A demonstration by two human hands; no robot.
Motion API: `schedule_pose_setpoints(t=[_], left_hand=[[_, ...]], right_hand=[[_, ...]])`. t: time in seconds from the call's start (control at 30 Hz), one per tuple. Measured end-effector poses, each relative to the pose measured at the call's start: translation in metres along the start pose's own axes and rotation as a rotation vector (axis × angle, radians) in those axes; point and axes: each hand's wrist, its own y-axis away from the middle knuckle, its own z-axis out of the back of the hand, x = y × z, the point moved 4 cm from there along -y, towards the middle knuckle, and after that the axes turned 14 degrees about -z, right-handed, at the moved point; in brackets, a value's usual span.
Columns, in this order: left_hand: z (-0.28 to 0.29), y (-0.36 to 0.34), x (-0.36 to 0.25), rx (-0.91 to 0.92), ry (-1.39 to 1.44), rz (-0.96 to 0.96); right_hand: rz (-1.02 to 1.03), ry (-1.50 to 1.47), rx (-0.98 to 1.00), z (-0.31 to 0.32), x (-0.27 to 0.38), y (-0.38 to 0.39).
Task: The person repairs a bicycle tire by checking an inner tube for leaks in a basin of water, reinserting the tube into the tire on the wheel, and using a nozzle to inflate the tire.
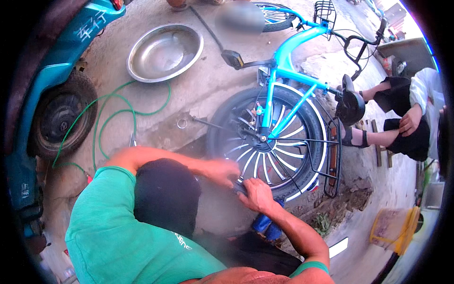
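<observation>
A bright blue bicycle (288, 54) lies on its side on the ground, its spoked wheel (257, 163) toward me. At the wheel's near edge, my left hand (221, 171) is curled over the black tyre (218, 124), somewhat blurred by motion. Close beside it, my right hand (258, 196) has its fingers bent round a dark stretch of the same tyre. My hands cover the tyre between them, so I cannot tell whether an inner tube is there. A metal rod (210, 124) reaches toward the hub from the left, with a small ring (182, 123) by its outer end.
A steel basin (165, 53) stands at the far left, near a looping green hose (113, 96). A teal vehicle with a wheel (64, 116) borders the left side. At right are a seated person's legs (378, 90), a rear rack (331, 161) and a yellowish bucket (393, 229).
</observation>
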Motion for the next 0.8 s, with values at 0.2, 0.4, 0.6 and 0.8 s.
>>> schedule_pose_setpoints(t=[0.2, 0.4, 0.6, 0.8], left_hand=[[0.03, 0.041, 0.006, 0.123, -0.467, -0.185], [0.013, 0.02, 0.019, 0.271, -0.295, -0.078], [-0.034, -0.01, -0.004, 0.006, -0.037, 0.001], [0.018, 0.022, -0.006, -0.008, -0.418, -0.259]], right_hand=[[-0.016, 0.0, 0.056, -0.004, 0.0, -0.004], [-0.039, 0.021, 0.047, 0.003, 0.002, -0.003], [-0.068, -0.063, 0.05, 0.006, 0.007, -0.005], [-0.059, -0.046, 0.056, 0.005, 0.0, -0.002]])
